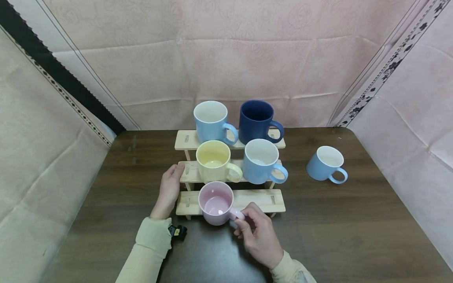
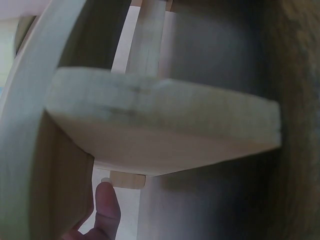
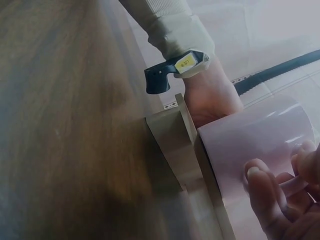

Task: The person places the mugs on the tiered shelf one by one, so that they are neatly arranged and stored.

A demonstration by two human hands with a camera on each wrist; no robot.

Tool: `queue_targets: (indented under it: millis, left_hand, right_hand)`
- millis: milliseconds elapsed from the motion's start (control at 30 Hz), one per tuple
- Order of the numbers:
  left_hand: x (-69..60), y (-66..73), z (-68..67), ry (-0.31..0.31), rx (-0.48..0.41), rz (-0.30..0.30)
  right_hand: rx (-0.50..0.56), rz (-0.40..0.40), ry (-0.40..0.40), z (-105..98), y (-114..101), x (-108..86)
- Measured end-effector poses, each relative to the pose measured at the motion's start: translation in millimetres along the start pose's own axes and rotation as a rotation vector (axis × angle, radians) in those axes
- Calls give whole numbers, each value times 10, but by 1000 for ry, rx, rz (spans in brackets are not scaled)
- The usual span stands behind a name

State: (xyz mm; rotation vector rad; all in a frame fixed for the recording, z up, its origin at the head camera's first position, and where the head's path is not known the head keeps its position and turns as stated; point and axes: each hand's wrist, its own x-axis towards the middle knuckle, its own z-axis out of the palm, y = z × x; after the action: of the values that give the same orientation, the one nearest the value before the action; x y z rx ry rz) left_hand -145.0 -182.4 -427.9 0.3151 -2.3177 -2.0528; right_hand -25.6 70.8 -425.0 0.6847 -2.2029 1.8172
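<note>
The right hand (image 1: 260, 236) pinches the handle of a pink mug (image 1: 216, 202) at the left half of the bottom step of a wooden three-step rack (image 1: 260, 199). In the right wrist view the mug's side (image 3: 255, 145) is seen close to the step. My left hand (image 1: 170, 192) holds the rack at the left end of its middle step; in the left wrist view one digit (image 2: 106, 207) shows beside the wood, and the other fingers are mostly hidden. A yellow mug (image 1: 213, 161) and a light blue mug (image 1: 261, 161) stand on the middle step.
On the top step stand another light blue mug (image 1: 211, 122) and a dark blue mug (image 1: 257, 122). A smaller light blue mug (image 1: 323, 163) stands on the brown table (image 1: 336, 232) to the rack's right. Pale cloth walls (image 1: 226, 67) enclose the back and sides.
</note>
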Motion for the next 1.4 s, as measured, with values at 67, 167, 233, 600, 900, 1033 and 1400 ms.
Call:
queue_targets:
  millis: [67, 167, 233, 600, 900, 1033, 1400]
  left_hand:
    - [-16, 9, 5, 0, 4, 9]
    - [-30, 16, 7, -1, 8, 23]
    - [-27, 8, 5, -4, 8, 27]
    - [-13, 3, 7, -4, -12, 29]
    - [-6, -11, 1, -1, -9, 31]
    - [-6, -20, -5, 1, -6, 32]
    - [-16, -10, 4, 4, 3, 26]
  right_hand:
    - [6, 26, -3, 3, 56, -16]
    - [10, 56, -12, 0, 81, -29]
    - [3, 64, -19, -2, 75, -30]
    - [-218, 65, -47, -75, 24, -38]
    - [-282, 80, -16, -346, -17, -87]
    - [-361, 119, -47, -635, -37, -98]
    - [-570, 252, 218, -1516, -39, -76]
